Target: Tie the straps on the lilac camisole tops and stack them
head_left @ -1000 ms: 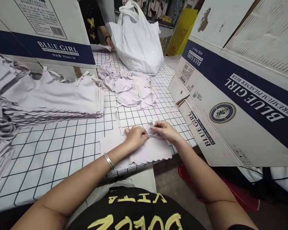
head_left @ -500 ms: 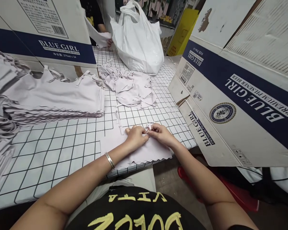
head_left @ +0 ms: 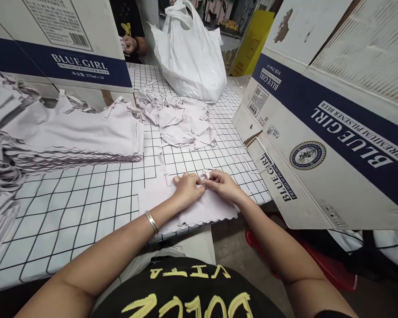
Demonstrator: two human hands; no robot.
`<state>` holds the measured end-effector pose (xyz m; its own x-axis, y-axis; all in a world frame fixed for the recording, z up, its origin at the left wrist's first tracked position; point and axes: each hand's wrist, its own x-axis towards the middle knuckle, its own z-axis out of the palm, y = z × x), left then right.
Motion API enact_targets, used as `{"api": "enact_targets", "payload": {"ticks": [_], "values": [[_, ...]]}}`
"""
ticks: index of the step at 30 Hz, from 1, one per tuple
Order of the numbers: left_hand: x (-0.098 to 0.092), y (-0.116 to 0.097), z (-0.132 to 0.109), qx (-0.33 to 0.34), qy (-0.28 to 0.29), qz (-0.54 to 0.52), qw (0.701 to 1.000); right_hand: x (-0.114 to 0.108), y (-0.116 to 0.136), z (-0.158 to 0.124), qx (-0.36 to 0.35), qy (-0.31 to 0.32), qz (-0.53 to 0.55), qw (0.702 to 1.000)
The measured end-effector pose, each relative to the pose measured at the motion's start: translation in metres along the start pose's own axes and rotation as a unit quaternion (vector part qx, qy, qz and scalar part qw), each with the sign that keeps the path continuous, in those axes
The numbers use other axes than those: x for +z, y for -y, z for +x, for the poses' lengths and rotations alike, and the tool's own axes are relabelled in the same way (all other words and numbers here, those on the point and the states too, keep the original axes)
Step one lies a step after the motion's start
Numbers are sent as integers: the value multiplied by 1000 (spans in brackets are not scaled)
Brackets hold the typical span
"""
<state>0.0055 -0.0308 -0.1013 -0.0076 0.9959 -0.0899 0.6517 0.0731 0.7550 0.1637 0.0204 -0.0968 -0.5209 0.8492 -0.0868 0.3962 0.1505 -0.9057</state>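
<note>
A pale pink strappy garment (head_left: 199,212) lies flat at the table's front edge, its wavy hem toward me. My left hand (head_left: 188,190) rests on it, with thumb and fingertips pinched on its strap near the top edge. Meeting it there, my right hand (head_left: 221,185) pinches the same strap (head_left: 205,174), and a small loop stands up beyond the fingers. The fingertips of both hands nearly touch, so the exact spot they grip is hidden. Another thin strap (head_left: 163,165) of the garment stretches away over the tablecloth to the left of my hands.
A neat stack of similar garments (head_left: 76,132) lies at left, and a loose heap (head_left: 182,121) lies ahead. Behind it stands a white plastic bag (head_left: 192,57). Cardboard boxes flank the table at left (head_left: 86,84) and right (head_left: 318,132). Another person's hand (head_left: 129,44) shows at the back.
My hands and the garment stay almost in place. At the back, the other person's hand has drawn back to the left, and the pale cloth it held out is now mostly out of sight.
</note>
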Motion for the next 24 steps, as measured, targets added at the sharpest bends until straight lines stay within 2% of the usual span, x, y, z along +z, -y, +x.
{"api": "enact_targets", "payload": {"ticks": [11,18,24], "values": [[1,0,-1,9,-6,0,1000,1,-1,-1,-5,8,0,1000],[3,1,-2,4,-13,-13,1000,-3,2,-2,-8,-5,-130,991],[8,4,-1,6,-14,-4,1000,-6,13,-3,-31,1,-329,944]]}}
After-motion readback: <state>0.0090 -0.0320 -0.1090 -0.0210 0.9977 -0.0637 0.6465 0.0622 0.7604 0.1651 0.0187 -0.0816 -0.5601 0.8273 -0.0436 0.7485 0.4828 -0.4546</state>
